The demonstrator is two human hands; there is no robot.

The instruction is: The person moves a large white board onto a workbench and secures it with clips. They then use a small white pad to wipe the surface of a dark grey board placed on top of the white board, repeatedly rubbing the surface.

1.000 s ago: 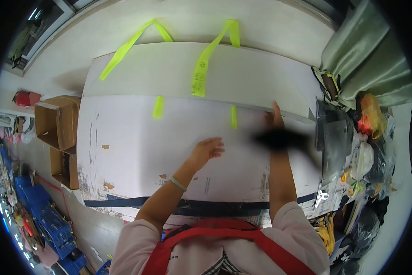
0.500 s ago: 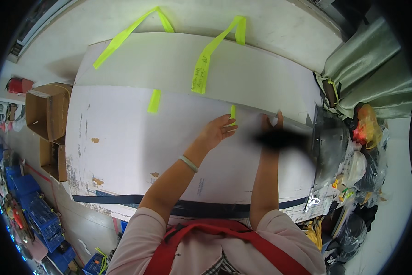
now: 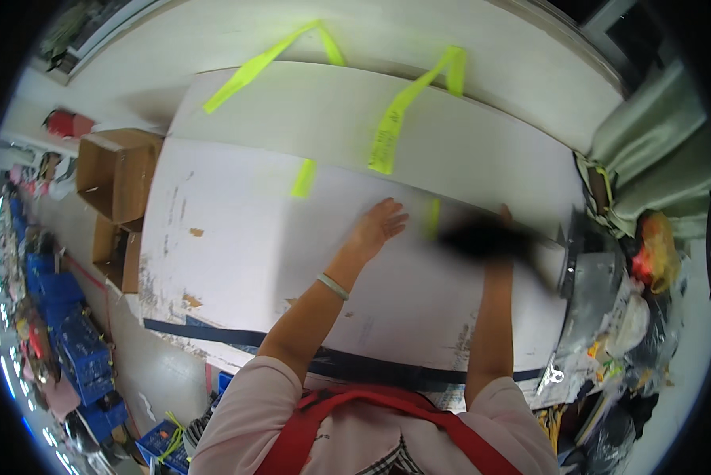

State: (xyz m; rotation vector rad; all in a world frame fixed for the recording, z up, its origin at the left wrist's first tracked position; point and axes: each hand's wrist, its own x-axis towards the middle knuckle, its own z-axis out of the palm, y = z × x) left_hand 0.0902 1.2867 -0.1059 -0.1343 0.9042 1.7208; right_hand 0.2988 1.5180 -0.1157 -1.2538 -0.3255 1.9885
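Observation:
My left hand (image 3: 378, 229) is over the white tabletop with its fingers spread, holding nothing. Just right of it lies a short fluorescent yellow strip (image 3: 433, 217), at the edge of the white board (image 3: 284, 107). A dark blurred shape (image 3: 482, 237) covers most of my right hand (image 3: 506, 212); only a fingertip shows above it, close to the board's edge, and what this hand holds cannot be made out. Another short yellow strip (image 3: 303, 178) lies farther left. Two long yellow strips, one on the left (image 3: 249, 73) and one with handwriting (image 3: 387, 136), lie across the board.
A dark blue band (image 3: 371, 368) runs along the table's near edge. Open cardboard boxes (image 3: 122, 170) stand at the left, with blue crates (image 3: 82, 340) on the floor beyond. Plastic bags (image 3: 652, 245) and a grey-green curtain (image 3: 648, 150) crowd the right side.
The view has shifted, so the table appears farther right. My left hand has drawn away leftward from the short yellow strip. The dark blurred shape still covers my right hand.

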